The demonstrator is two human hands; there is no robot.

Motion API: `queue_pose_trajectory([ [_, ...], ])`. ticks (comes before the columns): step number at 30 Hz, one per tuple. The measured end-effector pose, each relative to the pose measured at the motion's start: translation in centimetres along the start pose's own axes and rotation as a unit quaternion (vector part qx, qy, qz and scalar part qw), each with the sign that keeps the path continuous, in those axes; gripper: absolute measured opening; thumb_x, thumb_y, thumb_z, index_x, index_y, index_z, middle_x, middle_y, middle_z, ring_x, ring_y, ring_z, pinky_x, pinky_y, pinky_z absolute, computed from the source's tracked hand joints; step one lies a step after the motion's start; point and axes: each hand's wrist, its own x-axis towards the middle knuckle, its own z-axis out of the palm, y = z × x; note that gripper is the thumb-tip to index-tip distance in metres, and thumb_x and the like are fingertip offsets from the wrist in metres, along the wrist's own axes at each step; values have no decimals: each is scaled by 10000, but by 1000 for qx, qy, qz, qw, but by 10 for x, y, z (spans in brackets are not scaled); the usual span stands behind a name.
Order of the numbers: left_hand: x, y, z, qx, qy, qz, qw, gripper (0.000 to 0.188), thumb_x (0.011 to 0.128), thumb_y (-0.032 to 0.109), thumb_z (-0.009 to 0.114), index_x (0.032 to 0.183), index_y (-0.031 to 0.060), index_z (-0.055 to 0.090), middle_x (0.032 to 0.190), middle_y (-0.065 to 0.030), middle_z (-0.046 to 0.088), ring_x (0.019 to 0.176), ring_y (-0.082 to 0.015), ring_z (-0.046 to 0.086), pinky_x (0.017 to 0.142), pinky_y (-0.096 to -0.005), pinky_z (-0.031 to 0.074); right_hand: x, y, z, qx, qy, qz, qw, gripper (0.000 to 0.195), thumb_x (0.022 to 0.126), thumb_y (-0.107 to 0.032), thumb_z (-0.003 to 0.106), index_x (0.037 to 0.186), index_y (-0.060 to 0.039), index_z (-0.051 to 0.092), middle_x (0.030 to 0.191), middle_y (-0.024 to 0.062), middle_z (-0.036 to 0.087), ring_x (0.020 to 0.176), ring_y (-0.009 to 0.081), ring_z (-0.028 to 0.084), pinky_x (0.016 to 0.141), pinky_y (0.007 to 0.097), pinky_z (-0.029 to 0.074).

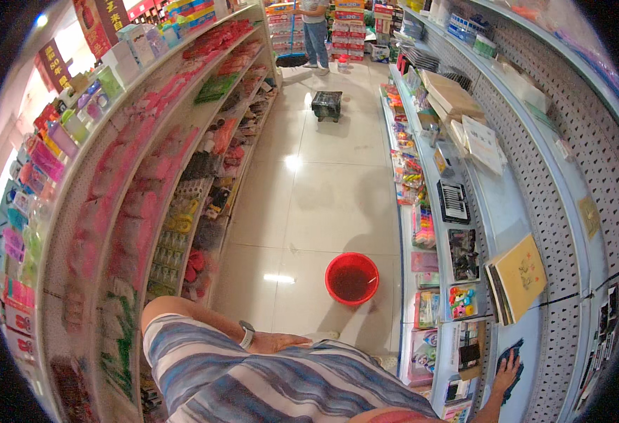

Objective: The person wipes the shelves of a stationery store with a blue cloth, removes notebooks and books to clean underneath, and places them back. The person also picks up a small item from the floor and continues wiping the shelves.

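My right hand [508, 371] presses flat with spread fingers on a dark cloth [515, 365], which lies on a pale blue metal shelf [515, 333]. Just beyond it on the same shelf leans a stack of notebooks [526, 277] with a yellow cover on top. My left hand [275, 342], wearing a wristwatch [247, 334], rests against the front of my body. Its fingers lie extended with nothing seen in them. On the floor ahead stands a red plastic bucket [329, 280] with dark liquid in it.
Shelves of packaged goods [219, 135] line the left side. Lower right shelves hold boxed pen sets [453, 201] and small toys [462, 302]. Down the tiled aisle [336, 206] sits a black crate-like stool [327, 104]. Farther off, a person [315, 37] stands by a blue-handled broom [292, 55].
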Motion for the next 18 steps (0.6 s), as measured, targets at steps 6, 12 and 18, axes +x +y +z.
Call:
queue_pose_trajectory([
  [6, -16, -13, 15, 15, 20, 9, 1000, 868, 867, 495, 597, 1481, 72, 154, 1507, -178, 219, 1400, -305, 220, 1156, -401, 177, 0, -26, -9, -40, -22, 23, 999, 479, 977, -517, 344, 1389, -300, 454, 1460, 143, 355, 1323, 352, 358, 1024, 537, 312],
  [12, -16, -6, 15, -11, 20, -19, 1000, 875, 863, 490, 607, 1481, 71, 153, 1502, -186, 224, 1396, -307, 228, 1155, -401, 182, -1, -6, 0, -58, 5, 17, 998, 455, 976, -514, 354, 1387, -342, 443, 1449, 116, 386, 1310, 328, 390, 1002, 547, 333],
  [18, -19, 5, 15, 0, 19, -29, 999, 860, 878, 488, 586, 1483, 71, 139, 1498, -196, 222, 1390, -310, 236, 1151, -402, 195, 3, 1, 5, -56, -10, 39, 998, 510, 954, -590, 311, 1409, -375, 394, 1468, 98, 368, 1314, 328, 382, 997, 533, 346],
])
